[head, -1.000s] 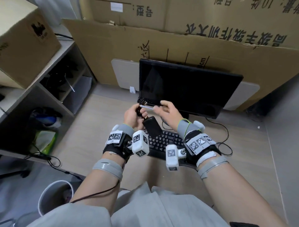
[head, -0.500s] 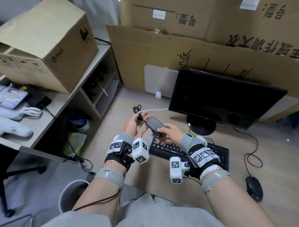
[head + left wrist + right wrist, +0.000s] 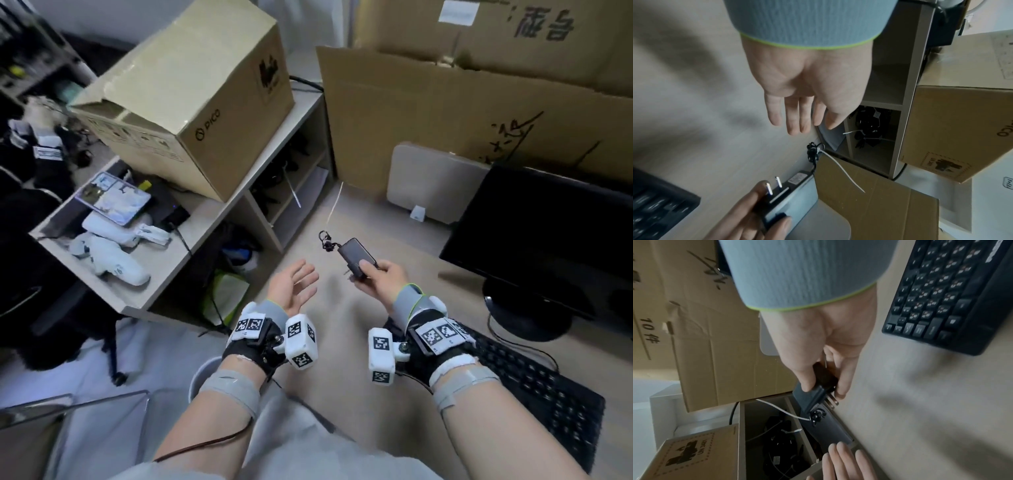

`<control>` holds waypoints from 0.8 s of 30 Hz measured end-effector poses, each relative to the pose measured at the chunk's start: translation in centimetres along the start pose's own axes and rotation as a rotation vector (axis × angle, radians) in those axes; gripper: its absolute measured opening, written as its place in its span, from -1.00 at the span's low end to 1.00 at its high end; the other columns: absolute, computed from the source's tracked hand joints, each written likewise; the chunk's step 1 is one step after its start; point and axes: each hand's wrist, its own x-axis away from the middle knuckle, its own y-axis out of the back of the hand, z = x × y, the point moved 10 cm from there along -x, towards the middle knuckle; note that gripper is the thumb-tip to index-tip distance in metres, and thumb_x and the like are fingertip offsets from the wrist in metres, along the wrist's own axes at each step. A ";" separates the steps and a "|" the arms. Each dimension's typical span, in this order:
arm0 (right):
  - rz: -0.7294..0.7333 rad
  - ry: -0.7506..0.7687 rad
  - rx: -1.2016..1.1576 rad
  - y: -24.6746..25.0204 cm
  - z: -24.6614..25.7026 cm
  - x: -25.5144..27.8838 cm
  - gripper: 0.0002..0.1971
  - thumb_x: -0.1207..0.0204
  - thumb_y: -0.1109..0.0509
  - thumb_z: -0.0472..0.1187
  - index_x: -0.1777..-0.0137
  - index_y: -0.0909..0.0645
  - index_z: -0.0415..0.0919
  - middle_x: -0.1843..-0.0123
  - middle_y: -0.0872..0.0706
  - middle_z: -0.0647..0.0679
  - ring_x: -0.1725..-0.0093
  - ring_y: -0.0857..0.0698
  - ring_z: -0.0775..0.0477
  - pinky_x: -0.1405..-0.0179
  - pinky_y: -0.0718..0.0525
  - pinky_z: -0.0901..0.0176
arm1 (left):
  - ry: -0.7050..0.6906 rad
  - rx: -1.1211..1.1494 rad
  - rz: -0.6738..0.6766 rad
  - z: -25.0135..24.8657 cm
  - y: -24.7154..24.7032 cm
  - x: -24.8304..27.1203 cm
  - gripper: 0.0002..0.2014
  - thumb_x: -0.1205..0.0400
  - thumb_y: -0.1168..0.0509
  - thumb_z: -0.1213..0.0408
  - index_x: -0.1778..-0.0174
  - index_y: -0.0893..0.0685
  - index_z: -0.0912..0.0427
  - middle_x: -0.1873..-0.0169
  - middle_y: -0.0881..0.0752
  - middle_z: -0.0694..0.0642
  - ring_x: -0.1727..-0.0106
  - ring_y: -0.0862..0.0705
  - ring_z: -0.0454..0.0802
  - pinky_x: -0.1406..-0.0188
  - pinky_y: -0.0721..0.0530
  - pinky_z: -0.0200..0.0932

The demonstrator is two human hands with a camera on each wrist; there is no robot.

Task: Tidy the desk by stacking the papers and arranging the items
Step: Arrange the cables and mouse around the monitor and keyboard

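Head view: the right hand (image 3: 383, 279) grips the black adapter (image 3: 356, 255) between thumb and fingers; the left hand (image 3: 294, 287) is spread wide, holding nothing.

Cluttered office storeroom corner, wood-grain desk (image 3: 359, 342) with black monitor (image 3: 548, 240) and keyboard (image 3: 534, 387), shelf unit (image 3: 191, 253) with cables, stacked cardboard boxes (image 3: 191, 102), wastebasket (image 3: 202, 373).

Cardboard box (image 3: 191, 99) is set on the shelf unit (image 3: 219, 205); more cardboard (image 3: 445, 113) is stacked behind the desk.
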 end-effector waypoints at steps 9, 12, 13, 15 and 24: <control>-0.132 0.102 0.200 -5.6 7.2 -9.6 -0.70 -0.59 -0.43 -0.16 -0.20 -0.63 -0.36 0.17 -0.75 -0.11 0.47 -0.62 0.15 0.61 -0.48 0.40 | 0.057 -0.067 0.040 -4.2 -0.9 -9.8 -0.88 -0.67 -0.31 0.16 -0.02 -0.66 0.11 0.09 -0.75 0.05 0.01 -0.76 0.02 0.09 -0.71 -0.14; -0.160 0.109 0.126 -8.8 10.3 -13.3 -0.73 -0.60 -0.43 -0.24 -0.20 -0.58 -0.40 0.28 -0.67 -0.13 0.61 -0.51 0.14 0.68 -0.47 0.35 | 0.064 -0.057 0.031 -5.5 -1.1 -12.9 -0.72 -0.69 -0.30 0.19 -0.29 -0.64 0.18 -0.08 -0.78 0.13 -0.04 -0.75 0.06 -0.22 -0.67 0.00; -0.158 0.107 0.100 -9.9 11.1 -14.7 -0.76 -0.60 -0.43 -0.28 -0.17 -0.56 -0.40 0.30 -0.64 -0.15 0.62 -0.52 0.14 0.68 -0.52 0.34 | 0.070 -0.050 0.028 -5.9 -1.1 -13.7 -0.71 -0.69 -0.30 0.19 -0.30 -0.64 0.18 -0.09 -0.78 0.14 -0.04 -0.75 0.06 -0.27 -0.65 0.02; -0.139 0.112 0.087 -12.4 12.6 -16.8 -0.89 -0.60 -0.41 -0.34 -0.05 -0.55 -0.34 0.32 -0.62 -0.15 0.63 -0.55 0.14 0.63 -0.64 0.34 | 0.089 -0.043 0.026 -5.9 -0.7 -14.9 -0.70 -0.69 -0.30 0.19 -0.31 -0.64 0.18 -0.10 -0.79 0.14 -0.05 -0.76 0.05 -0.33 -0.64 0.05; -0.133 0.105 0.584 -20.4 15.8 -25.6 -0.59 -0.48 -0.29 -0.25 -0.32 -0.57 -0.33 -0.20 -0.73 -0.31 -0.17 -0.75 -0.33 -0.21 -0.74 -0.17 | 0.141 -0.066 0.039 -5.5 0.8 -18.1 -0.78 -0.66 -0.31 0.26 -0.21 -0.70 0.09 0.21 -0.80 -0.04 0.14 -0.72 -0.12 -0.33 -0.59 0.04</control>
